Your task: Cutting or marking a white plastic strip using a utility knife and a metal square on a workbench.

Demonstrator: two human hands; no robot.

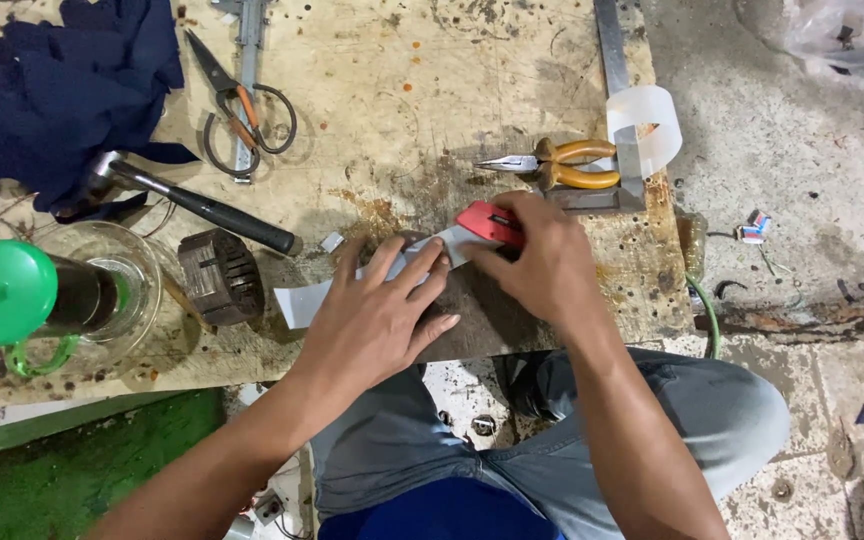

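My left hand lies flat, fingers spread, pressing a pale translucent strip onto the worn wooden workbench. My right hand grips a red-handled utility knife, its blade end resting on the strip just beyond my left fingertips. The strip's left end sticks out from under my left palm. Most of the knife handle is hidden inside my right fist.
Orange-handled pliers, a curled translucent roll and a metal ruler lie at the right. Scissors, a hammer, a dark slotted cylinder, a glass jug with green lid and dark blue cloth sit left.
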